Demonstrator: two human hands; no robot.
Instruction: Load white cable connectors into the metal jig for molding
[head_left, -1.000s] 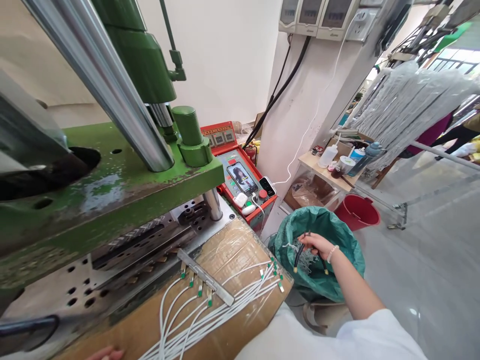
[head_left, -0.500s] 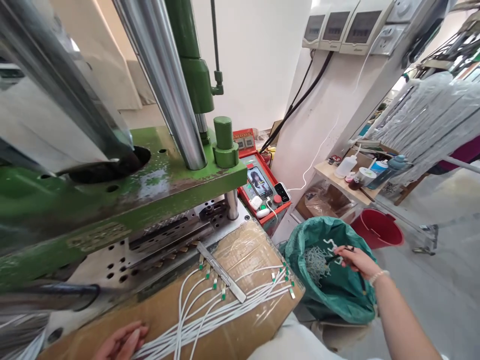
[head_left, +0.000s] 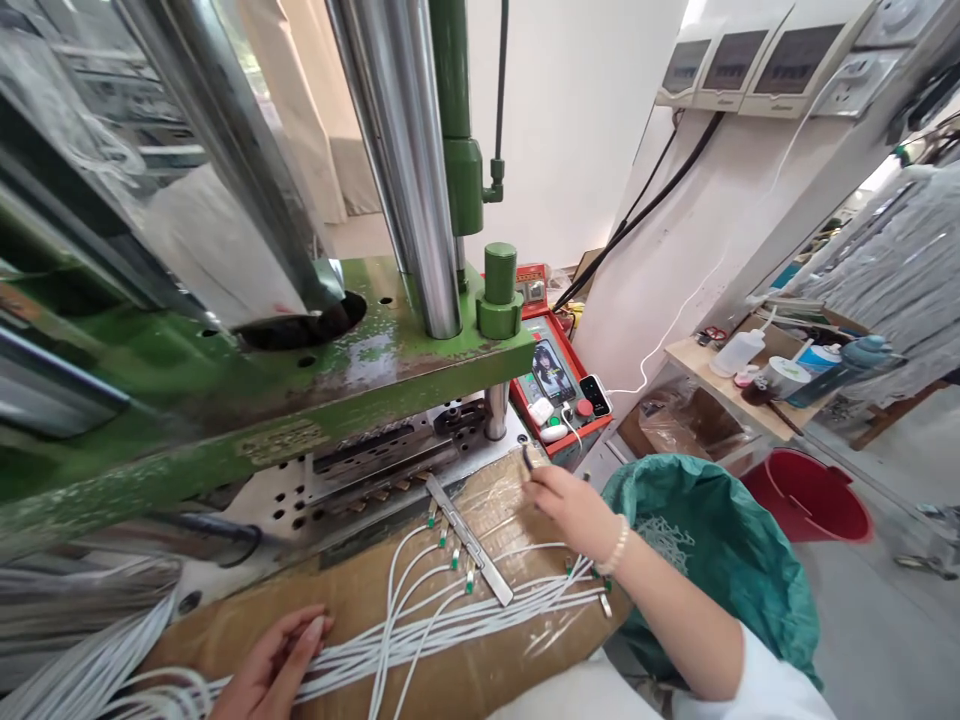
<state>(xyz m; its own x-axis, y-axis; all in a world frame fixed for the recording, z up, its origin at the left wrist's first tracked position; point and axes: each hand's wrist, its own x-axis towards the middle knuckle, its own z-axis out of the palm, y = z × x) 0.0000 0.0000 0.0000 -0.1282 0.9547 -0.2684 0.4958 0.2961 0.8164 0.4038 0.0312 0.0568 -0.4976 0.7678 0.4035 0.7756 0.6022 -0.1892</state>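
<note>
My right hand [head_left: 571, 508] hovers over the cardboard-covered bench [head_left: 480, 680], fingers closed on a small dark tool [head_left: 528, 459] whose tip sticks up. It is just right of a flat metal bar [head_left: 470, 539] that has several white cables [head_left: 420, 640] with green ends clipped along it. My left hand [head_left: 274, 667] lies on the cable bundle at the bench's near left edge, fingers stretched out flat. Behind the bar sits the metal mould [head_left: 382, 470] of a green press [head_left: 300, 380].
A green bag [head_left: 720, 560] of white scrap stands to the right of the bench, with a red bucket [head_left: 810, 495] beyond it. A red control box [head_left: 559, 385] carries a phone. A wooden shelf [head_left: 742, 385] holds bottles. More cables hang at right.
My right hand has left the green bag and swung left onto the bench beside the metal bar. My left hand has slid further onto the cables. The view has turned left.
</note>
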